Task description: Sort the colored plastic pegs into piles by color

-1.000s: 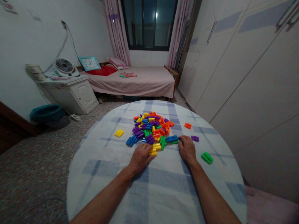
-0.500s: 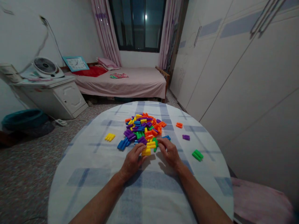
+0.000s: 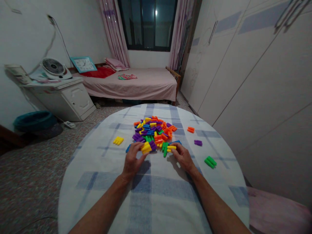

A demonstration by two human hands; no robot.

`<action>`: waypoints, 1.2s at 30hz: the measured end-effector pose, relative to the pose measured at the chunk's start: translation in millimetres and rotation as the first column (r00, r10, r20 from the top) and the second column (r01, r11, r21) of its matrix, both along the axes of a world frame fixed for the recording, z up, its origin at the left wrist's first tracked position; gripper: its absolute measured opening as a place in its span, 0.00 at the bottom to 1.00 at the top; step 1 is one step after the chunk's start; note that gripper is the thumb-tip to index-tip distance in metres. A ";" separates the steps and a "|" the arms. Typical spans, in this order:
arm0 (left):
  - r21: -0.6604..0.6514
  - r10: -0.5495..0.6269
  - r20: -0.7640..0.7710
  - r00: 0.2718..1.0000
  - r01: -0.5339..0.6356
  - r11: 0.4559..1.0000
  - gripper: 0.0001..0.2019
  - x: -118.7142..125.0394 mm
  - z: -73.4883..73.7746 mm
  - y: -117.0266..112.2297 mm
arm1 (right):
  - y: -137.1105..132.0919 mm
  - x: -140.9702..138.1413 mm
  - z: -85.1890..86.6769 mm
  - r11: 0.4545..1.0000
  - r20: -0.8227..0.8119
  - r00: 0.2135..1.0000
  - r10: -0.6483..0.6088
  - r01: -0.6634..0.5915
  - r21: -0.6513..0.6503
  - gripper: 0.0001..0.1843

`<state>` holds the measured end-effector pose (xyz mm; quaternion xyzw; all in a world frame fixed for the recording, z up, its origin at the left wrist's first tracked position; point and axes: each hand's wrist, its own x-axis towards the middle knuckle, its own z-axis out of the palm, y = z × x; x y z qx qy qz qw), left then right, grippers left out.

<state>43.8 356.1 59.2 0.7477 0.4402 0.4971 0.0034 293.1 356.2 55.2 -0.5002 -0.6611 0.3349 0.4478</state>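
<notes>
We're in a small bedroom, and along the right runs a tall white wardrobe (image 3: 255, 81) with lilac stripes and slim metal handles. At the far end, a low bed (image 3: 136, 86) under a smooth pink sheet sits beneath a dark window (image 3: 147, 24), framed by sheer pink curtains (image 3: 113, 31). On the left stands a white bedside cabinet (image 3: 75, 100) with a panelled door, carrying a small round-grilled fan (image 3: 53, 68); a square blue clock (image 3: 83, 64) leans behind it, its numerals too small to read. Front and centre is the round table (image 3: 156, 201), covered by a soft white cloth with a blue check.

And there's the action: a colourful pile of ribbed plastic pegs (image 3: 152, 133) heaped mid-table, glossy, rounded and stuck together in little rows. The left hand (image 3: 133, 159) is at the pile's near edge, fingers curled and bunched just beside a stack of yellow pegs (image 3: 146, 148); whether they're clamped on anything, you can't tell. The right hand (image 3: 182, 157) comes in from the other side, fingers close together, tips against a yellow peg (image 3: 171, 147) beside a green peg (image 3: 165, 149); any grip there is hard to call too. Off to the right, orange pegs (image 3: 190, 129), purple pegs (image 3: 198, 142) and green pegs (image 3: 210, 162) sit apart, with a yellow row (image 3: 118, 140) out left.
</notes>
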 end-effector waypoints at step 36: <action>-0.296 0.305 -0.571 0.762 -0.538 0.789 0.19 -92.2 -7.8 70.9 | 18.0 39.0 -19.0 0.867 0.131 0.861 -0.490 0.467 0.172 0.18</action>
